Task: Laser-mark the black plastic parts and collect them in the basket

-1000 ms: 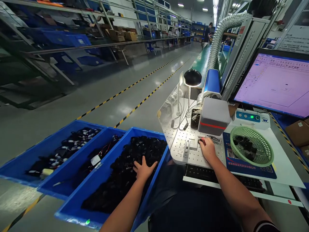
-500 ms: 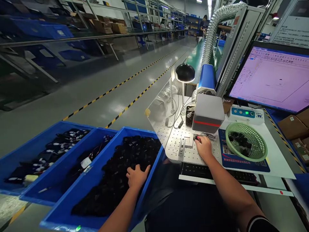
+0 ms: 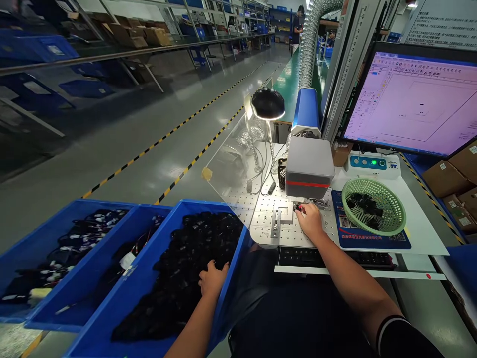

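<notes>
My right hand [image 3: 310, 221] is closed at the metal fixture on the perforated plate [image 3: 261, 229]. Its thumb and fingers pinch a small black part [image 3: 297, 207] with a bit of red beside it, under the grey head [image 3: 310, 166] of a marking machine. Down to the left, my left hand [image 3: 212, 279] reaches into the nearest blue bin [image 3: 97, 318], its fingers curled into a heap of small black parts [image 3: 208, 238]. The fingertips sink among the dark pieces, so what they grip is hidden. A flat bracket [image 3: 276, 223] stands on the plate left of my right hand.
A green basket [image 3: 398, 214] with black parts sits on a blue mat at right, below a monitor [image 3: 413, 99]. A black lamp [image 3: 268, 103] and a clear sheet stand left of the machine. A keyboard [image 3: 301, 257] lies below the plate edge. Two more blue bins stand at left.
My left hand's spread fingers have curled into the black parts. My right hand stays at the fixture with the small part. The camera view has shifted slightly.
</notes>
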Motion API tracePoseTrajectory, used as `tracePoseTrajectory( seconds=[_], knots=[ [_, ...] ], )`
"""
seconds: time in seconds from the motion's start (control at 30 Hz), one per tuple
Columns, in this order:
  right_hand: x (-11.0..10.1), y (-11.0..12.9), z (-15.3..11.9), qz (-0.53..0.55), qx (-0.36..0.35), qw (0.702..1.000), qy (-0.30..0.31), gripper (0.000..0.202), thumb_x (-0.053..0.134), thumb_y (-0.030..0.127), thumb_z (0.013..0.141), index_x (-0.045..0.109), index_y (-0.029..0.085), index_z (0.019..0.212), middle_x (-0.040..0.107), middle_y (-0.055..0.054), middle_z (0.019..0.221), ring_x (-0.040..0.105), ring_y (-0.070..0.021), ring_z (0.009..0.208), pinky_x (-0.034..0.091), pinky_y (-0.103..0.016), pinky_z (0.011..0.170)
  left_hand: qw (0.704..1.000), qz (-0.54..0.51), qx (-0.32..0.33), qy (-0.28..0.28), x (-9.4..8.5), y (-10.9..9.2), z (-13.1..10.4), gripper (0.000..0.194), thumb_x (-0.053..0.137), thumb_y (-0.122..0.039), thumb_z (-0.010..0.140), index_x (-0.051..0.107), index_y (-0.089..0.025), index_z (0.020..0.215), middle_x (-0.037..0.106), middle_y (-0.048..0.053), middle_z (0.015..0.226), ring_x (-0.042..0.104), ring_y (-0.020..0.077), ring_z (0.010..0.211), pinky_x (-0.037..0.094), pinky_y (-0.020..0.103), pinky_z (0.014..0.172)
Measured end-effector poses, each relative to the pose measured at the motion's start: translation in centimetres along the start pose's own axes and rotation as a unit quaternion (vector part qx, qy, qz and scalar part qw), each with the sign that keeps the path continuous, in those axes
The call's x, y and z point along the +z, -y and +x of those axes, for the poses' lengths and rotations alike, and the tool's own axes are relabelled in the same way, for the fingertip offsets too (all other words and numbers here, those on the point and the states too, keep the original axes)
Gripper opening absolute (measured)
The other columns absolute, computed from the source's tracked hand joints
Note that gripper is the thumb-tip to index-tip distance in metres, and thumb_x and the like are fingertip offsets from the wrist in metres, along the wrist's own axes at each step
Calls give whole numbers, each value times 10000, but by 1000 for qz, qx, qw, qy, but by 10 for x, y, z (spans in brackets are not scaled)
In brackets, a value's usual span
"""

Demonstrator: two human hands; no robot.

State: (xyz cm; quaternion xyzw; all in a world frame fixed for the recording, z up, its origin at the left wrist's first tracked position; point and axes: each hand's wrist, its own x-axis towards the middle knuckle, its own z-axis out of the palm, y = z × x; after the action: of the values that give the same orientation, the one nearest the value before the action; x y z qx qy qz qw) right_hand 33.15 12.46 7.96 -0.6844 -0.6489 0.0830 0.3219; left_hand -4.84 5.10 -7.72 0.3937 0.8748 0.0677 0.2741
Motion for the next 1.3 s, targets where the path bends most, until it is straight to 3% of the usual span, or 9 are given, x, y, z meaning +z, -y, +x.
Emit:
tracePoseTrajectory(
  seconds=[0.23, 0.53, 0.77, 0.9, 1.0, 1.13, 1.3],
  knots=[
    [1, -1, 1, -6, 6, 1000, 10, 188, 597, 298, 931, 711, 189, 1033, 681, -94, 982, 592, -261, 979, 453, -389, 891, 1000, -13, 5, -16, -1, 6, -3, 770, 449, -669, 836, 449, -183, 1433, 481, 269, 1302, 443, 479, 1280, 416, 580, 994],
    [-1, 3, 1, -11, 12, 1000, 18, 173, 604, 295, 937, 705, 189, 1028, 678, -95, 997, 591, -263, 989, 456, -390, 897, 999, -15, -26, 16, -7, 2, -8, 795, 420, -701, 825, 447, -176, 1422, 443, 247, 1310, 578, 444, 1136, 489, 539, 925],
    [-2, 3, 2, 1, 11, 1000, 12, 186, 615, 296, 922, 708, 185, 1038, 680, -100, 1012, 594, -269, 994, 458, -405, 918, 999, -13, -21, 31, -8, 0, -10, 900, 540, -716, 742, 426, -172, 1449, 420, 246, 1345, 574, 470, 1129, 507, 558, 888],
    [-9, 1, -6, 21, 24, 999, 6, 243, 628, 308, 899, 701, 169, 1085, 676, -99, 970, 599, -268, 964, 471, -419, 912, 999, -25, -5, 38, -8, 1, -6, 825, 562, -656, 752, 477, -169, 1413, 446, 237, 1306, 607, 426, 1082, 516, 531, 889],
    [-24, 1, -29, 41, 11, 999, -9, 240, 604, 302, 906, 687, 173, 1091, 674, -91, 942, 610, -259, 934, 493, -421, 885, 999, -37, -3, 40, -7, 0, -5, 735, 567, -584, 769, 523, -167, 1374, 457, 224, 1273, 619, 402, 1048, 515, 524, 896],
    [-52, 4, -84, 68, -78, 994, -43, 192, 553, 276, 956, 665, 198, 1091, 691, -84, 964, 624, -241, 937, 511, -414, 868, 998, -48, -9, 34, -5, 0, -5, 701, 578, -542, 767, 534, -175, 1363, 441, 221, 1291, 623, 391, 1011, 510, 539, 891],
    [-72, 2, -149, 56, -128, 990, 29, 185, 557, 225, 972, 645, 209, 1133, 730, -83, 1018, 668, -243, 959, 527, -436, 881, 998, -61, -15, 16, -2, 2, -5, 636, 585, -506, 765, 570, -162, 1300, 445, 236, 1297, 591, 401, 1079, 496, 528, 909]
  ],
)
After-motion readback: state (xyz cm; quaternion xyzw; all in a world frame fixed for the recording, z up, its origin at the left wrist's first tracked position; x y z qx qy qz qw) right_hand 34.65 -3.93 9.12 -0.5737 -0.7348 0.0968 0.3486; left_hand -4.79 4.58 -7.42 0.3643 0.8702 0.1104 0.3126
